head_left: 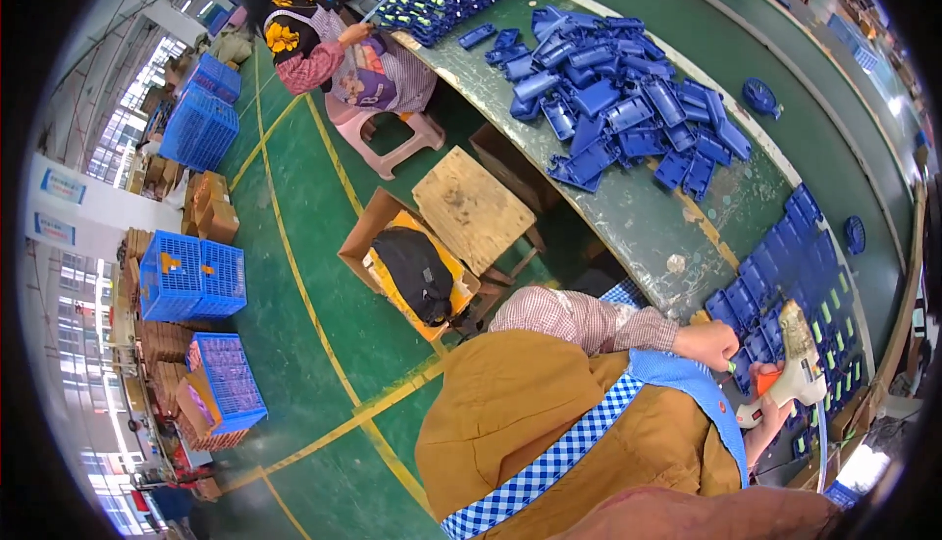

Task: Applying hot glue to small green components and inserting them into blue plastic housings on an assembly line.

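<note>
On the right, my left hand [708, 344] is closed, its fingertips at a small light-green piece [731, 367] above rows of blue plastic shells [756, 290]. My right hand [770, 420] is wrapped round the handle of a white hot glue gun [803, 373] with an orange trigger. The gun's stained nozzle end points up in the picture, over the shells. Several shells at the right side carry light-green pieces like the one at my fingers. Parts of my right fingers are hidden behind the gun.
A heap of loose blue shells [613, 99] lies farther along the table [657, 236]. Another person [339, 50] works at the far end beside more shells. A wooden stool [474, 208], a box with a black bag [417, 270] and blue crates [191, 275] stand on the left.
</note>
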